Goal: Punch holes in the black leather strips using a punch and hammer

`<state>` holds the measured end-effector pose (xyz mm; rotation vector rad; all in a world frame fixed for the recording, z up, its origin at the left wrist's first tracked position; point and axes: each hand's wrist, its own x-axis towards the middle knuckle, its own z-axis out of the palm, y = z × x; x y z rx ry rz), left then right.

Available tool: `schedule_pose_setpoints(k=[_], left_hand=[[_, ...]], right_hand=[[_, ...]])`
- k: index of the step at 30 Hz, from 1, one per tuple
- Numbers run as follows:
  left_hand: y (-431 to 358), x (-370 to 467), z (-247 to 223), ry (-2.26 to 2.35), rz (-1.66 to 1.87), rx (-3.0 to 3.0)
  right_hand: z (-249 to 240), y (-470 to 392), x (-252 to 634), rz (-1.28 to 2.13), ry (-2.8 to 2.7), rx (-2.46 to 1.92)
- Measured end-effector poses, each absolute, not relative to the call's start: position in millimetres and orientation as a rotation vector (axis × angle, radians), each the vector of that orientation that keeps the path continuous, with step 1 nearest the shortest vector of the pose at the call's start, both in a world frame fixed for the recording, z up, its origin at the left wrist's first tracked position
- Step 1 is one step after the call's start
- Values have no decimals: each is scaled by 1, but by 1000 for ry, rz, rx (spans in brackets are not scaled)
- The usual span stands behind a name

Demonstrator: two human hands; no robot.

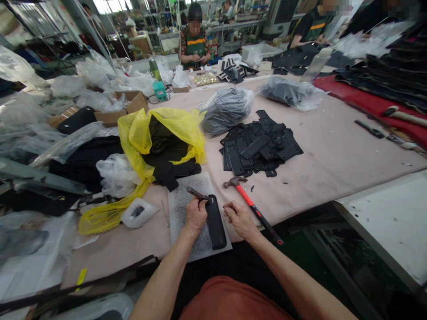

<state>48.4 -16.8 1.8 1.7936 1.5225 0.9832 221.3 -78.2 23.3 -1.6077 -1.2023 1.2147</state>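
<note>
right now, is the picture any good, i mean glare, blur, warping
Head view, top left: the window is washed out to white; head view, left edge: the bags look smeared and stretched; head view, near the middle: the left hand, the black piece and the hammer read clearer, though fine detail is soft.

Wide pale-pink flat-topped worktable carries, nr front edge, speckled wht rect. board; red-&-blk-handled claw hammer beside it; heap of flat blk oblong pcs beyond; crinkly yellow plastic bag; clear plastic bag w/ grey contents behind heap.
</note>
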Motion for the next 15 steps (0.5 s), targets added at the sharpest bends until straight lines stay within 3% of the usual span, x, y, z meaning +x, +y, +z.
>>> schedule_pose_setpoints(k=[9,13,15], left_hand=[[-17,49,3,1500,989,1771],[-16,49,2,1505,999,1789],[-16,48,1,1498,1005,1794]], right_hand=[[23,-214,297,966,-1545,-2167],[7,-273,343,519,-1893,-2558],[5,-283,351,486,-1944,-2613]])
